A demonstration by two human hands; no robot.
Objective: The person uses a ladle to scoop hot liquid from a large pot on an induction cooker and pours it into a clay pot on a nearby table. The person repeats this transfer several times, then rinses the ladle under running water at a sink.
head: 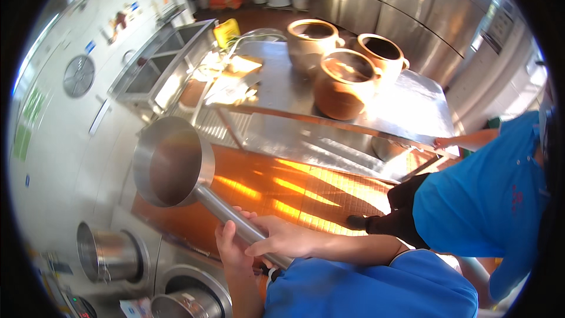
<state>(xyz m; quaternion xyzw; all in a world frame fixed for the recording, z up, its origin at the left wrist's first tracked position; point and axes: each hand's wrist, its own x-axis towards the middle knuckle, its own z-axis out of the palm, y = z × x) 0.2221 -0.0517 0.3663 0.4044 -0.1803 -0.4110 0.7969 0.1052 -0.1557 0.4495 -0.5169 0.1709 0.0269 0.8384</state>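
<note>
Both of my hands grip the thick tubular handle of a large metal ladle [174, 162], whose deep round bowl is held out over the floor. My left hand [234, 245] wraps the handle from below, nearer the bowl side. Over the handle's upper side lies my right hand [276, 236], just beside the left. Beyond the ladle, a steel table [273, 84] bears three earthenware pots, among them a brown front pot [340, 101], a back left pot [304, 51] and a back right pot [388, 64].
A co-worker in a blue shirt [472, 203] stands at right, one hand [442, 142] at the table's corner. Steel pots [117, 254] sit in a counter at lower left. A steel sink [154, 70] and a yellow container [226, 33] are at upper left.
</note>
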